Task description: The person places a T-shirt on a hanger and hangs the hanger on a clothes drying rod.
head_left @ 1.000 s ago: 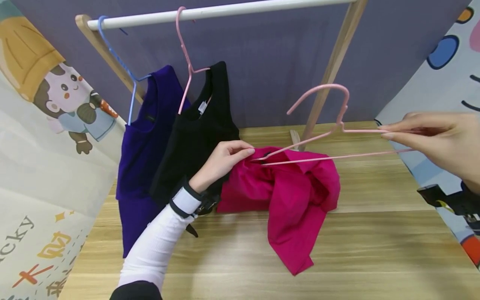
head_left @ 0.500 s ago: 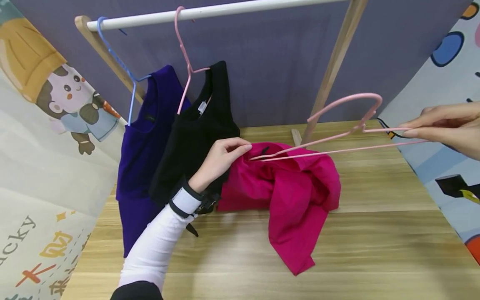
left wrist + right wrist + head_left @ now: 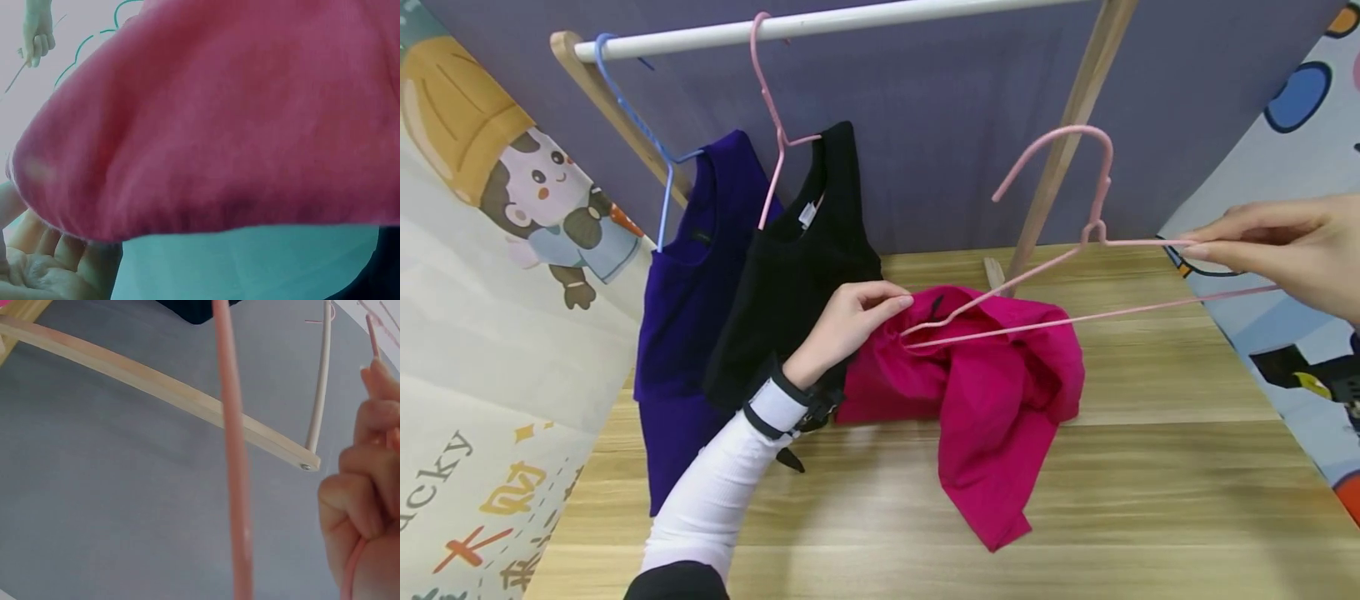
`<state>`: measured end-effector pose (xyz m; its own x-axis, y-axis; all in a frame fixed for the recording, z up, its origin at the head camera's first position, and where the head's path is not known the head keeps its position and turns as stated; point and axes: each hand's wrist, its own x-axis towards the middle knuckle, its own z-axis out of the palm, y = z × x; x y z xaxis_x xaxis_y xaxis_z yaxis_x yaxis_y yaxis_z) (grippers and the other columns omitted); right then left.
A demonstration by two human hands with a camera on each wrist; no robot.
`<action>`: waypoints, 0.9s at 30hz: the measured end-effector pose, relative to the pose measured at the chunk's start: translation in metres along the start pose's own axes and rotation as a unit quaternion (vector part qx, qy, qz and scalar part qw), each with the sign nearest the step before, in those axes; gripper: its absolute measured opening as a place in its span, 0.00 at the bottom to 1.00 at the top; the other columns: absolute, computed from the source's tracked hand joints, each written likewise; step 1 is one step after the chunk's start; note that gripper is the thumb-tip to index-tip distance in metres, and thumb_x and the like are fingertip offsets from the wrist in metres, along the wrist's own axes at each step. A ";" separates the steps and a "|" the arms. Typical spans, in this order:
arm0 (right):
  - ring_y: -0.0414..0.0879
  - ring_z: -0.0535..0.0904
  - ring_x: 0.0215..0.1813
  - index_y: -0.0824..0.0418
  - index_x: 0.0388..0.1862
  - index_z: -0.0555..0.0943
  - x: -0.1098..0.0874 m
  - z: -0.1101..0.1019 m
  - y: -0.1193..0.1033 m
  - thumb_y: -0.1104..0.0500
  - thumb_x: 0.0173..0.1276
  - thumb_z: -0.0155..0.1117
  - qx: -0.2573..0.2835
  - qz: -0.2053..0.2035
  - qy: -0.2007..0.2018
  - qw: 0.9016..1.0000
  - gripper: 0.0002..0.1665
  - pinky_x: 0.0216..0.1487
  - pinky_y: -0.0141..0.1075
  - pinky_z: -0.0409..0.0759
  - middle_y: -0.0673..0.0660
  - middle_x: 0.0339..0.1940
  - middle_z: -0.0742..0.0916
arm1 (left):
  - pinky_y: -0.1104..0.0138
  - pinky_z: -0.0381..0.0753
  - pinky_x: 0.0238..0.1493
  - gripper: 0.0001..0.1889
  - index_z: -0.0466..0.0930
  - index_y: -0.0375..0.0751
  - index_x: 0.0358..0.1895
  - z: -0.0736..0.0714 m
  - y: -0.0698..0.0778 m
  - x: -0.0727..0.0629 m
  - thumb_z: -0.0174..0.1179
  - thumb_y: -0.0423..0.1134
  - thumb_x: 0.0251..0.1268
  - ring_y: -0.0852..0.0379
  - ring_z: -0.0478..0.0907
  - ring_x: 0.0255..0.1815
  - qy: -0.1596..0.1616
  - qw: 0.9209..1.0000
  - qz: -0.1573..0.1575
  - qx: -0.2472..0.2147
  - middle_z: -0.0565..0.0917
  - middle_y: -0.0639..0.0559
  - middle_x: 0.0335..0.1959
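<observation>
In the head view my left hand pinches the edge of a crumpled magenta garment on the wooden tabletop. The left wrist view is mostly filled by this cloth, with my left fingers under its corner. My right hand grips a pink hanger by its right arm between thumb and fingers. The hanger's hook stands up, and its left end goes inside the garment's opening near my left fingertips. In the right wrist view, curled right fingers hold the pink hanger, whose bar crosses the middle.
A white rail on wooden posts runs across the back. From it hang a purple top on a blue hanger and a black top on a pink one, close to my left arm. Printed panels stand at both sides.
The pink hanger shifts right and tips flatter, then swings back left with its hook raised. My right hand goes right, then slightly back. The left hand stays at the garment's edge.
</observation>
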<state>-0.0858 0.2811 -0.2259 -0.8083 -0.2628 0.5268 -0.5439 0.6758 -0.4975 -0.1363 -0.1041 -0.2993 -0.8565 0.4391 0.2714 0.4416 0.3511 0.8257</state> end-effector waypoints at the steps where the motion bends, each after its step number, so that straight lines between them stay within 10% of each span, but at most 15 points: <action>1: 0.34 0.56 0.13 0.62 0.34 0.84 0.001 0.000 0.001 0.79 0.52 0.58 0.012 -0.003 0.009 1.000 0.17 0.12 0.29 0.51 0.39 0.17 0.75 | 0.71 0.73 0.36 0.09 0.82 0.36 0.37 0.000 0.001 0.000 0.58 0.38 0.58 0.62 0.75 0.32 0.000 1.000 -0.001 0.000 0.83 0.49 0.33; 10: 0.32 0.66 0.18 0.64 0.34 0.83 0.000 0.013 -0.013 0.73 0.53 0.62 0.013 0.049 0.010 0.999 0.11 0.19 0.20 0.61 0.37 0.22 0.80 | 0.72 0.74 0.35 0.09 0.82 0.35 0.37 0.008 0.007 0.000 0.57 0.36 0.58 0.62 0.75 0.31 -0.022 1.000 0.002 -0.008 0.83 0.48 0.31; 27: 0.36 0.65 0.17 0.64 0.32 0.84 -0.007 0.092 -0.026 0.71 0.50 0.66 0.098 0.025 -0.009 0.995 0.09 0.17 0.27 0.61 0.36 0.29 0.83 | 0.73 0.71 0.30 0.08 0.82 0.34 0.36 0.023 0.012 0.000 0.56 0.35 0.59 0.62 0.72 0.27 0.004 1.000 0.009 0.004 0.82 0.47 0.30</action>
<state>-0.0864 0.2015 -0.2802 -0.8384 -0.2462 0.4863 -0.5351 0.5417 -0.6483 -0.1251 -0.0805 -0.3011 -0.8508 0.4382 0.2900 0.4586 0.3499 0.8169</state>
